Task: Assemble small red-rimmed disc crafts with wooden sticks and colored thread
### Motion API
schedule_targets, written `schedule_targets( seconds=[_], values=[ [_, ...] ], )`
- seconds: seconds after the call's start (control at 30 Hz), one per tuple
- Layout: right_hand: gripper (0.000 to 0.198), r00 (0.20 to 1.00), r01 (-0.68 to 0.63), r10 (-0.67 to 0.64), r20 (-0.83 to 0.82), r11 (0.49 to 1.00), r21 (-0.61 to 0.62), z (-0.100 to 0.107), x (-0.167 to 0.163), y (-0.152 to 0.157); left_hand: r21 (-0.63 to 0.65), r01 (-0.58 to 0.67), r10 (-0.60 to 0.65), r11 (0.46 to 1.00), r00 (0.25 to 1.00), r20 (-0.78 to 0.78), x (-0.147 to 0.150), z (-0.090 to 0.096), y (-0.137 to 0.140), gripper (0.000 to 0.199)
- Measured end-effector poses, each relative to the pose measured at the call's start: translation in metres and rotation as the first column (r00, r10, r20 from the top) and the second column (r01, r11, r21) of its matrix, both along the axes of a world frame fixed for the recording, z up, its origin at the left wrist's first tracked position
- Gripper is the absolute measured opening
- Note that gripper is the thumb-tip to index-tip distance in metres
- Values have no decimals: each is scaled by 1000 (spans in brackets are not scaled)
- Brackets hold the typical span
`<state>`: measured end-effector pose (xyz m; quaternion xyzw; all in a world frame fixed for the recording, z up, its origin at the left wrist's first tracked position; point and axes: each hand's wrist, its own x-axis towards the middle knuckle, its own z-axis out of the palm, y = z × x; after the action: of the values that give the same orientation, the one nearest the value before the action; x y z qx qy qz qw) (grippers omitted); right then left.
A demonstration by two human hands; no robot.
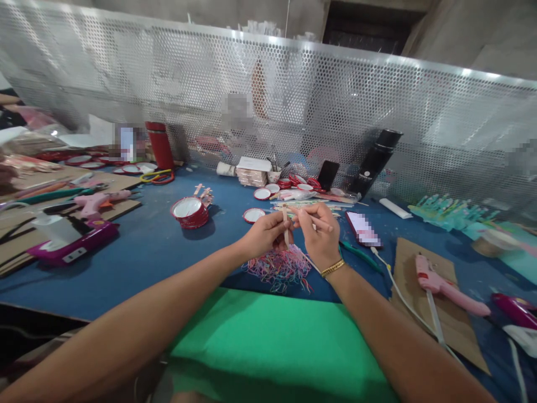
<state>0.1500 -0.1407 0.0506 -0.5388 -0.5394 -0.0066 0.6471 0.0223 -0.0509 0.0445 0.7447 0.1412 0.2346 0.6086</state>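
The light in this room is moderate and rather cool, and it seems to fall from above, since small white glares shine along the top edge of the grey perforated metal panel [168, 84]. Behind it, the dark rectangular opening [364, 28] is very dim. On the blue tabletop [145, 224], a soft shadow lies to the right of the stack of round white discs with red rims [188, 214]. The left hand [267, 232] and the right hand [319, 232] look slightly soft in detail. Toward the edges the view bends, and both forearms appear stretched. Square blocks cover part of the bright screen of the dark-red-edged phone [363, 228].
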Motion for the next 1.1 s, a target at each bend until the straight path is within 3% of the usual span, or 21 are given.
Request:
schedule_targets(
  seconds=[1.1],
  values=[
    [16, 999, -53, 52, -9, 998, -44, 4, -4, -4, 17, 20, -20, 1000, 999, -25, 0, -2, 0, 48]
  ],
)
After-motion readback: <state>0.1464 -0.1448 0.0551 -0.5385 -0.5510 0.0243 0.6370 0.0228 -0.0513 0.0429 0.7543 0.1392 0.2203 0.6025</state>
